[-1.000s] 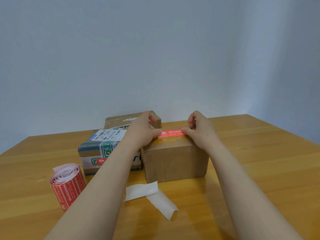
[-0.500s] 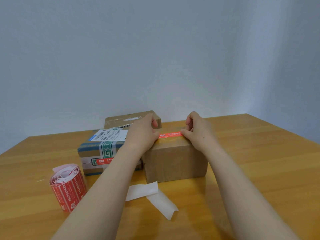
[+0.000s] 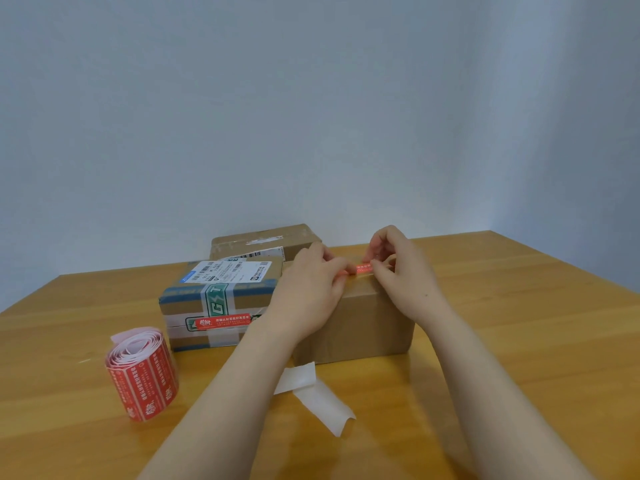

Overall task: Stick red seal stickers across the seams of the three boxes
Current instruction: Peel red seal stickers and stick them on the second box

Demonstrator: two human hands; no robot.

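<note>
Sealing step on the plain box [image 3: 370, 323]: left hand [image 3: 311, 289] and right hand [image 3: 398, 271] each pinch an end of the red seal sticker [image 3: 360, 269] at its top, maybe already touching, so next is pressing it flat across the seam.

White paper strips [image 3: 322, 405] lying on wooden table [image 3: 519, 341].

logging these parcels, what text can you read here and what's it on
"G T": green tape on the taped box.
Too small to read: shipping label on it, back box's label.
Blurred, unreadable: stuck red sticker, held sticker, sticker roll.
</note>
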